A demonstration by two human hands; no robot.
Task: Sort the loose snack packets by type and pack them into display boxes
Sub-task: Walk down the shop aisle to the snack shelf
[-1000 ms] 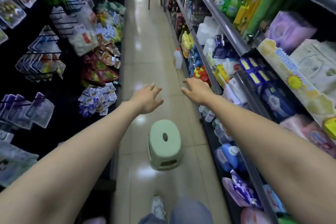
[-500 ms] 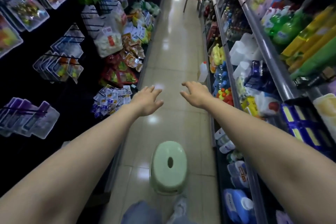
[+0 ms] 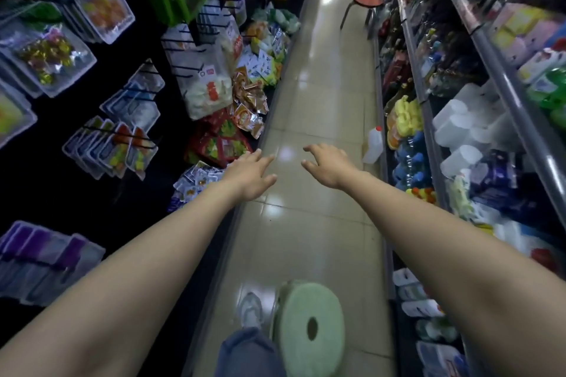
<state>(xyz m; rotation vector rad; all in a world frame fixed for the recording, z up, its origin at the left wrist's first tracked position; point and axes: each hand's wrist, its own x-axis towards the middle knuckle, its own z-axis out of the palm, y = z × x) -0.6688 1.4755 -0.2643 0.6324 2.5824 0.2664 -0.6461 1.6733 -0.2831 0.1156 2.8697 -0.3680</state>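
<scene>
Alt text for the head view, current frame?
A person's left hand and right hand reach forward, empty and open, above a shop aisle's tiled floor. Loose snack packets lie heaped low on the left; bottles line the right. A green stool stands by the person's feet, a red stool farther down.

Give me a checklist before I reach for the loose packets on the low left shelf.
1. Left hand free: ok, fingers straight, holding nothing.
2. Right hand free: ok, loosely curled, empty.
3. Packets in reach: likely ok, heaped just beside the left hand.
4. Display box ready: not ok, none in view.
5. Footing: not ok, the green stool stands right by the shoe.
6. Aisle ahead: ok, the jug sits off to the right, by the shelf's foot.
</scene>
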